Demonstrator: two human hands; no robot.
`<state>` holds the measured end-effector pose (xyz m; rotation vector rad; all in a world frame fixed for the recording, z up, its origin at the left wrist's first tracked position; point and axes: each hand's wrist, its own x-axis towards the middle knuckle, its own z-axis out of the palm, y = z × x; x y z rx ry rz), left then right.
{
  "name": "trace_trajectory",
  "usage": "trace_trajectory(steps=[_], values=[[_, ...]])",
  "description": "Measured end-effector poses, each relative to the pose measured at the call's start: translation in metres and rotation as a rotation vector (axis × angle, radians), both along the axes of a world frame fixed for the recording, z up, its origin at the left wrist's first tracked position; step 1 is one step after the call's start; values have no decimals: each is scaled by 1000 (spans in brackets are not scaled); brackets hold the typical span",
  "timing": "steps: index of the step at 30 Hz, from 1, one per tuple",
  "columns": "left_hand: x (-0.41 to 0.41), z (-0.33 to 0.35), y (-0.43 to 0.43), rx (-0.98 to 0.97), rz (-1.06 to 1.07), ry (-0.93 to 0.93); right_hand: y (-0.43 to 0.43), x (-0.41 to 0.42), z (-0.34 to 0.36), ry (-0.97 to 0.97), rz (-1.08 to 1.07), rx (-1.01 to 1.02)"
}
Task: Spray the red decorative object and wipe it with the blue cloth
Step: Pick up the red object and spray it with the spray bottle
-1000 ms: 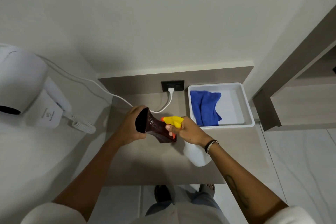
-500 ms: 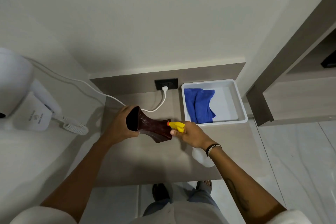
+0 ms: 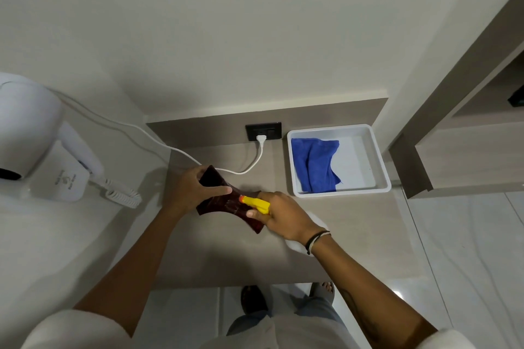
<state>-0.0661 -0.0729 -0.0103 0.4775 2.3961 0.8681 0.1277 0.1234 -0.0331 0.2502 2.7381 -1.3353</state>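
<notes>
My left hand [image 3: 191, 193] grips the wide end of the dark red decorative object [image 3: 226, 204], which lies tilted above the beige countertop [image 3: 226, 258]. My right hand [image 3: 283, 215] holds a white spray bottle [image 3: 314, 224] with a yellow head [image 3: 255, 202]; the orange nozzle tip sits right against the object's middle. Most of the bottle is hidden behind my right hand and wrist. The blue cloth [image 3: 314, 164] lies crumpled in the left half of a white tray [image 3: 380, 167] at the back right of the counter.
A white wall-mounted hair dryer [image 3: 34, 136] with a coiled cord [image 3: 122, 195] hangs on the left wall. Its white cable [image 3: 175, 150] runs to a black socket [image 3: 263, 130] behind the object. A wooden shelf unit [image 3: 465, 156] stands to the right. My feet show on the floor below.
The object has turned, its open end now facing away from me and lying flatter. The spray nozzle moved closer to the object's middle. The camera view shifted slightly.
</notes>
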Motion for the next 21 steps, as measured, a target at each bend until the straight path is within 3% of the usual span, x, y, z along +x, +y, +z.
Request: trace_trajectory(steps=[11, 16, 21], values=[[6, -16, -13, -85, -283, 204, 17, 10, -22, -25, -56, -41], [1, -19, -25, -163, -459, 168, 19, 12, -27, -40, -66, -67], [-6, -17, -19, -228, -530, 275, 17, 14, -29, -36, -57, -98]])
